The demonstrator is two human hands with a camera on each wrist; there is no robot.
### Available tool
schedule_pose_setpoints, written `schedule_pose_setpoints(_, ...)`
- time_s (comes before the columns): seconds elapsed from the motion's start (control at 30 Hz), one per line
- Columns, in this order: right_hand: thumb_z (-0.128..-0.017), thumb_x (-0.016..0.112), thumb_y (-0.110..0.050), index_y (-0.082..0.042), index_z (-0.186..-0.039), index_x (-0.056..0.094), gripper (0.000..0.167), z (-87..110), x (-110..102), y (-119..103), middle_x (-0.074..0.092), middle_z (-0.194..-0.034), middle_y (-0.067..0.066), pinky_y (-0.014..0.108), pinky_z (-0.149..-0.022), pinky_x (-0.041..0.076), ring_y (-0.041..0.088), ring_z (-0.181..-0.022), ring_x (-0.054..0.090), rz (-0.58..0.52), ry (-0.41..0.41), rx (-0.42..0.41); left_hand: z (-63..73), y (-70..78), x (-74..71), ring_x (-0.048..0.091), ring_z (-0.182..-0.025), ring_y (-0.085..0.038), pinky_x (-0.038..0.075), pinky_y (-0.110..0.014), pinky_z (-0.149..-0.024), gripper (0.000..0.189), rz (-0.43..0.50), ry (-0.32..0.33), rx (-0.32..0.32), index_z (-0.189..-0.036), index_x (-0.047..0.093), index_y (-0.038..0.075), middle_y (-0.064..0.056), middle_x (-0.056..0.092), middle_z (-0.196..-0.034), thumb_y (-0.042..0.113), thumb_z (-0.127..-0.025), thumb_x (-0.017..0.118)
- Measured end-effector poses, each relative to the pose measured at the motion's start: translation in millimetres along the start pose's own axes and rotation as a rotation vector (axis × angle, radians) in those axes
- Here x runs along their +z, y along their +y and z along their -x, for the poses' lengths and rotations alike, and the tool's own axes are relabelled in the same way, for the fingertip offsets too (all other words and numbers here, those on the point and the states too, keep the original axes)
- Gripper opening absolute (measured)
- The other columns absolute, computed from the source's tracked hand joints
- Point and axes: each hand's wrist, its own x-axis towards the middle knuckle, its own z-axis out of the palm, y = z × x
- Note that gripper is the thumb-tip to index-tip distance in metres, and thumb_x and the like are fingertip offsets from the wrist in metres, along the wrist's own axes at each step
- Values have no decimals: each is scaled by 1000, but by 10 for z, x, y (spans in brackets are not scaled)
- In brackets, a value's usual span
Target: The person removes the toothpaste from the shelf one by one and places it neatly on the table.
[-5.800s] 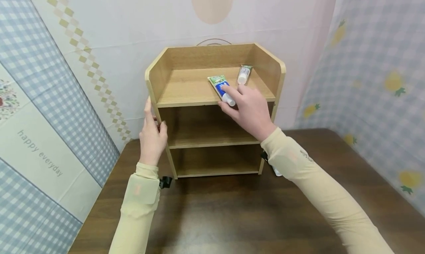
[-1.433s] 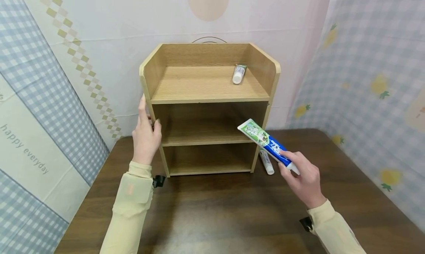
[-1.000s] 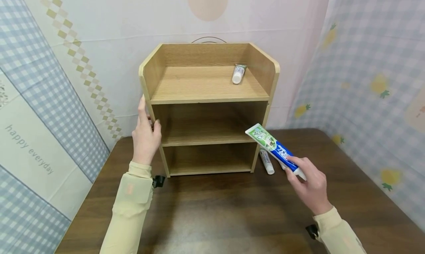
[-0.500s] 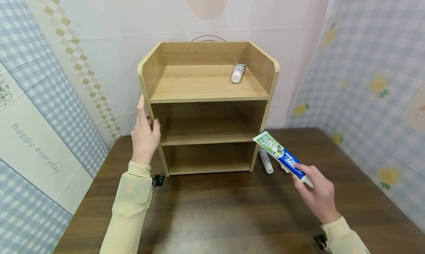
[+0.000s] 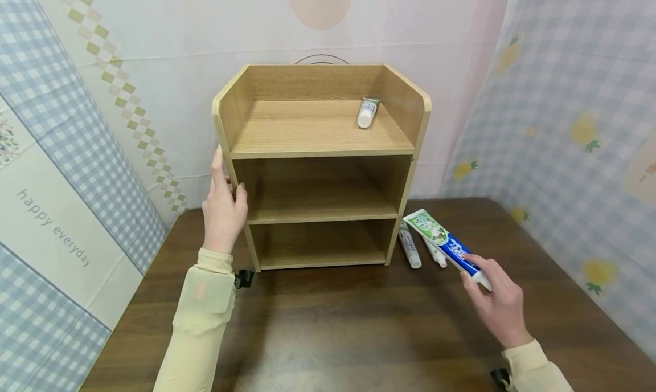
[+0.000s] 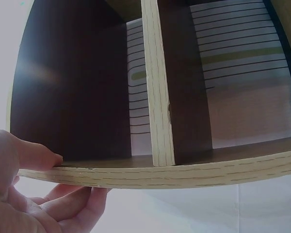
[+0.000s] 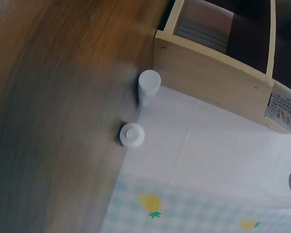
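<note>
With the left hand point(image 5: 224, 218), grasps the left side panel point(image 5: 238, 110) of a three-tier wooden shelf point(image 5: 322, 154), likely for steadying. On the top tier point(image 5: 302, 130), toward the right, has a white-capped tube point(image 5: 367, 113). Just right of the shelf, on the table point(image 5: 318, 323), has a grey-white tube point(image 5: 410, 245) and a white tube point(image 5: 437, 257). Farther right, pinches a green-and-blue toothpaste tube point(image 5: 445, 241) near its cap point(image 5: 483, 280) with the right hand point(image 5: 499, 303), slanted, partly hiding the white tube, perhaps to leave the flat end point(image 5: 415, 216) free.
</note>
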Motion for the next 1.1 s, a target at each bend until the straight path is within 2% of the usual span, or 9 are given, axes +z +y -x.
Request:
schedule_pose_setpoints(0.23, -95, 50, -48, 0, -108, 68, 53, 19, -48, 97, 64, -84, 12, 14, -46, 31, -7, -66, 38, 48, -1, 11, 6, -13, 9, 57, -72, -39, 42, -51, -59, 75, 1, -2, 6, -152, 15, 33, -21, 60, -105, 6, -92, 50)
schedule_pose_setpoints(0.37, -95, 51, -49, 0, -108, 69, 53, 30, -88, 188, 65, -85, 15, 15, -47, 33, -12, -71, 38, 88, 3, 27, 18, -10, 7, 56, -71, -39, 42, -50, -59, 75, -2, -6, -1, -152, 15, 33, -21, 61, -103, 7, -92, 51)
schedule_pose_setpoints(0.53, -92, 64, -30, -2, -111, 68, 34, 4, -182, 307, 68, -94, 18, 13, -57, 36, -22, -86, 35, 144, -1, 108, 12, -1, 9, 56, -70, -39, 42, -50, -58, 74, -2, -7, 5, -153, 15, 32, -22, 61, -101, 7, -92, 50)
schedule_pose_setpoints(0.63, -85, 71, -14, -3, -113, 67, 31, -7, -236, 371, 68, -100, 20, 11, -61, 35, -25, -90, 33, 176, -25, 161, 3, -3, 14, 56, -70, -39, 42, -50, -58, 74, -5, -6, 10, -153, 14, 31, -22, 61, -103, 6, -93, 50)
schedule_pose_setpoints(0.73, -81, 72, -7, -4, -115, 66, 35, -13, -265, 446, 68, -103, 20, 12, -57, 33, -26, -84, 31, 196, -63, 194, 1, -3, 10, 57, -71, -40, 42, -51, -59, 74, -9, 0, 11, -153, 15, 30, -22, 60, -105, 6, -93, 50)
schedule_pose_setpoints(0.9, -85, 70, -10, -8, -117, 65, 33, 11, -268, 571, 68, -104, 19, 15, -51, 30, -22, -76, 30, 231, -146, 260, 8, -6, 1, 59, -74, -42, 43, -54, -61, 72, -8, 3, 11, -153, 15, 28, -23, 58, -110, 8, -93, 51)
schedule_pose_setpoints(1.1, -88, 68, -14, -9, -118, 63, 31, 92, -258, 693, 68, -103, 18, 24, -48, 33, -16, -71, 35, 258, -219, 308, 18, -3, 1, 59, -76, -42, 43, -54, -62, 73, -6, -4, 4, -153, 15, 29, -23, 58, -111, 9, -93, 51)
